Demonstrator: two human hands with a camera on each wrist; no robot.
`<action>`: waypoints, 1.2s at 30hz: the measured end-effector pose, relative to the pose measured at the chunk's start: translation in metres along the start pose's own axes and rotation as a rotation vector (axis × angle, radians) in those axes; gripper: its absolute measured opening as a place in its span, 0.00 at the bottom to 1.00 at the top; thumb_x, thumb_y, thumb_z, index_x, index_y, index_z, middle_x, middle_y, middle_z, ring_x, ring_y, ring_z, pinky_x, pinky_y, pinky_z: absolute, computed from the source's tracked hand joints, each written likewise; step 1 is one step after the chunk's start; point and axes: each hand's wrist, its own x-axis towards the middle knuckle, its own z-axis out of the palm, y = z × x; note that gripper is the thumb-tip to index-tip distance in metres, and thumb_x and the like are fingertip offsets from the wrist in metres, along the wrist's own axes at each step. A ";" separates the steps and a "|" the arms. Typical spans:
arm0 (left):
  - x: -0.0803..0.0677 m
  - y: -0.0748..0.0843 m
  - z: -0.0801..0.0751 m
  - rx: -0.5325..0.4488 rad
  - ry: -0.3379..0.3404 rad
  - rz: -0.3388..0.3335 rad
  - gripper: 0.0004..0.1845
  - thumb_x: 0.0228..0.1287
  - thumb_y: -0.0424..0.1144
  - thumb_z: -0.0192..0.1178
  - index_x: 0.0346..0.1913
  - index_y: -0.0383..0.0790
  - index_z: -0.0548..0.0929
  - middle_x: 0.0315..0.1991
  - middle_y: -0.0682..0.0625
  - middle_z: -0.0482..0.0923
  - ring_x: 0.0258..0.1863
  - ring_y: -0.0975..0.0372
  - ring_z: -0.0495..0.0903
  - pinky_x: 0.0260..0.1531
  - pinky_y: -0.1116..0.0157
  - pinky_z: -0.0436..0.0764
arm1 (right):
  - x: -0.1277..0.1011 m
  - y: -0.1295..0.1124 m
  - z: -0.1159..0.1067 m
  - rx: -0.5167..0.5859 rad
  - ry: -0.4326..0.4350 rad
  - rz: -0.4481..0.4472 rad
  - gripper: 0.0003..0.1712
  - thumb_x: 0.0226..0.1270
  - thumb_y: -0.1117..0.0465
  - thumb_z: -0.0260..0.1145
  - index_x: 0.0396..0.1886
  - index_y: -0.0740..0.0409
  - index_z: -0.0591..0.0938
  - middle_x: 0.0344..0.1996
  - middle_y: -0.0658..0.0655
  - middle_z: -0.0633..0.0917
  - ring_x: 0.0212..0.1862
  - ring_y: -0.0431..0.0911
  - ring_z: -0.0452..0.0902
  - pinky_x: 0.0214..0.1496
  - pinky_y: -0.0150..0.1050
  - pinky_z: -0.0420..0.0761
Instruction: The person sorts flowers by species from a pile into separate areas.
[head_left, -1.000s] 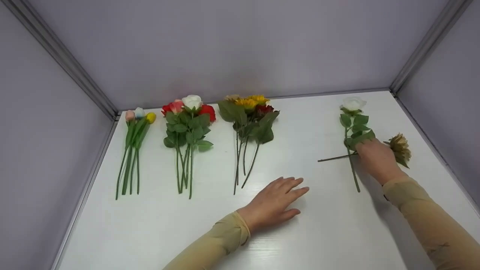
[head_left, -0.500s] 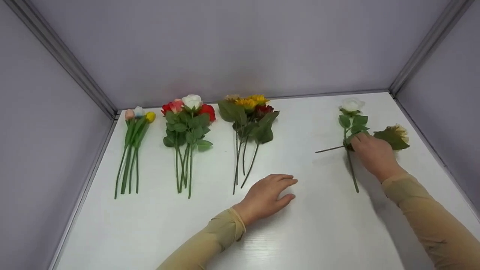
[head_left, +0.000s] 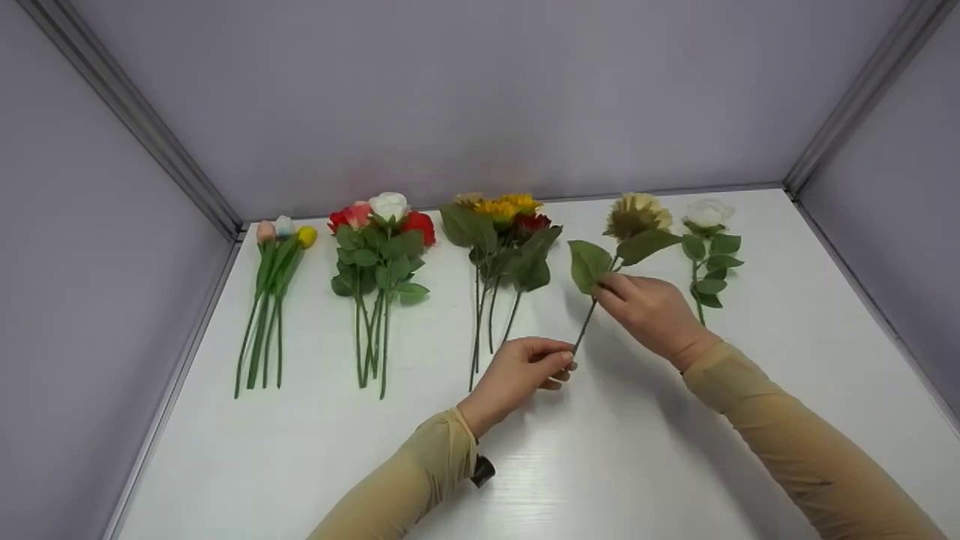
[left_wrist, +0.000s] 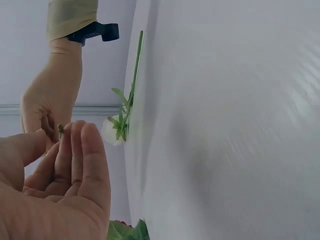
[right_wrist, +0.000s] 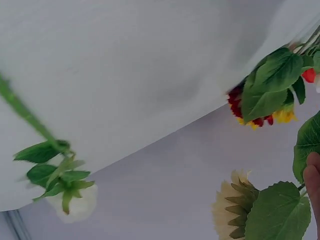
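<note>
A pale beige sunflower (head_left: 636,216) with two broad green leaves is held above the table, tilted, its bloom pointing away. My right hand (head_left: 649,311) pinches its stem just below the leaves. Lower down, near the stem's end, my left hand (head_left: 517,379) pinches the same stem between thumb and fingers. In the left wrist view the cut stem tip (left_wrist: 60,129) shows by those fingertips. The right wrist view has the sunflower's bloom (right_wrist: 234,207) from behind, with only a fingertip of the hand. To the right lies a white rose (head_left: 708,214), its lower stem hidden behind my right hand.
Along the back of the white table (head_left: 210,450) lie three bunches: tulips (head_left: 274,259), red, pink and white roses (head_left: 379,244), and yellow and dark red sunflowers (head_left: 499,240). Grey walls (head_left: 480,97) enclose the table at the back and both sides.
The beige sunflower, earlier lying across the white rose's stem, has been lifted and brought left by my right hand. My left hand has gone from relaxed to pinching its stem.
</note>
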 end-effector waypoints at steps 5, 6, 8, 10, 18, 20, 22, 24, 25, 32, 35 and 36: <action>-0.001 -0.005 -0.005 -0.041 0.039 -0.035 0.12 0.69 0.32 0.67 0.51 0.29 0.86 0.38 0.44 0.88 0.37 0.57 0.87 0.39 0.60 0.88 | 0.013 -0.022 0.013 0.081 0.048 0.053 0.11 0.68 0.74 0.65 0.46 0.61 0.86 0.47 0.59 0.85 0.34 0.52 0.85 0.29 0.45 0.86; -0.002 -0.005 -0.006 -0.044 0.050 -0.039 0.12 0.68 0.31 0.67 0.51 0.28 0.86 0.38 0.44 0.87 0.37 0.55 0.87 0.39 0.60 0.88 | 0.014 -0.026 0.015 0.113 0.061 0.081 0.13 0.66 0.75 0.66 0.47 0.60 0.87 0.48 0.58 0.85 0.36 0.52 0.86 0.30 0.45 0.86; -0.001 -0.007 -0.007 -0.051 0.073 -0.040 0.13 0.67 0.31 0.67 0.51 0.27 0.85 0.37 0.43 0.87 0.38 0.53 0.87 0.38 0.60 0.88 | 0.015 -0.033 0.018 0.195 0.095 0.160 0.18 0.62 0.78 0.69 0.49 0.59 0.87 0.50 0.57 0.86 0.40 0.51 0.86 0.33 0.44 0.86; -0.001 -0.007 -0.009 -0.052 0.096 -0.033 0.13 0.67 0.31 0.67 0.51 0.28 0.85 0.37 0.44 0.87 0.39 0.52 0.88 0.38 0.61 0.88 | 0.014 -0.039 0.019 0.306 0.130 0.287 0.19 0.61 0.78 0.70 0.50 0.59 0.87 0.50 0.57 0.86 0.44 0.50 0.86 0.38 0.42 0.87; -0.001 -0.011 -0.012 -0.047 0.139 0.003 0.13 0.69 0.32 0.66 0.52 0.27 0.85 0.37 0.46 0.87 0.36 0.58 0.87 0.38 0.61 0.88 | 0.027 -0.058 0.015 1.232 0.117 1.297 0.20 0.72 0.54 0.71 0.53 0.65 0.83 0.44 0.65 0.86 0.46 0.53 0.86 0.51 0.40 0.85; -0.001 -0.012 -0.011 -0.046 0.139 0.000 0.14 0.69 0.32 0.66 0.52 0.27 0.85 0.37 0.46 0.87 0.36 0.57 0.87 0.38 0.61 0.88 | 0.033 -0.058 0.014 1.383 0.101 1.429 0.25 0.71 0.52 0.72 0.55 0.69 0.81 0.46 0.68 0.85 0.47 0.54 0.86 0.54 0.45 0.85; -0.002 -0.012 -0.011 -0.041 0.139 -0.004 0.14 0.69 0.32 0.67 0.52 0.27 0.84 0.37 0.46 0.87 0.36 0.57 0.87 0.38 0.61 0.88 | 0.037 -0.059 0.015 1.453 0.090 1.483 0.25 0.70 0.54 0.73 0.55 0.70 0.81 0.45 0.66 0.86 0.46 0.53 0.86 0.54 0.46 0.85; -0.003 -0.013 -0.013 -0.035 0.139 -0.014 0.14 0.68 0.32 0.67 0.52 0.27 0.84 0.37 0.45 0.87 0.37 0.55 0.87 0.39 0.60 0.88 | 0.041 -0.060 0.016 1.485 0.095 1.496 0.22 0.69 0.58 0.74 0.53 0.70 0.81 0.41 0.63 0.87 0.43 0.51 0.87 0.52 0.46 0.86; -0.003 -0.013 -0.013 -0.032 0.140 -0.017 0.13 0.68 0.32 0.67 0.52 0.27 0.85 0.37 0.45 0.87 0.37 0.55 0.87 0.38 0.60 0.88 | 0.042 -0.060 0.016 1.494 0.101 1.497 0.20 0.68 0.60 0.74 0.51 0.70 0.81 0.40 0.62 0.87 0.41 0.51 0.87 0.50 0.45 0.86; -0.003 -0.018 -0.017 0.017 0.156 -0.017 0.13 0.66 0.31 0.68 0.50 0.26 0.85 0.38 0.47 0.86 0.36 0.59 0.86 0.38 0.62 0.88 | 0.047 -0.064 0.018 1.493 0.071 1.475 0.18 0.68 0.64 0.73 0.50 0.71 0.81 0.38 0.62 0.87 0.37 0.48 0.87 0.49 0.46 0.87; -0.003 -0.020 -0.020 0.028 0.159 -0.020 0.12 0.67 0.31 0.68 0.49 0.27 0.85 0.38 0.46 0.86 0.37 0.59 0.86 0.39 0.62 0.88 | 0.051 -0.066 0.020 1.484 0.055 1.462 0.17 0.68 0.64 0.73 0.50 0.72 0.81 0.38 0.62 0.87 0.38 0.50 0.87 0.49 0.47 0.87; -0.003 -0.020 -0.021 0.023 0.162 -0.021 0.12 0.67 0.31 0.68 0.49 0.27 0.85 0.38 0.46 0.86 0.37 0.58 0.86 0.39 0.62 0.88 | 0.052 -0.067 0.020 1.479 0.048 1.457 0.17 0.68 0.64 0.73 0.50 0.72 0.82 0.39 0.62 0.87 0.39 0.50 0.87 0.49 0.48 0.87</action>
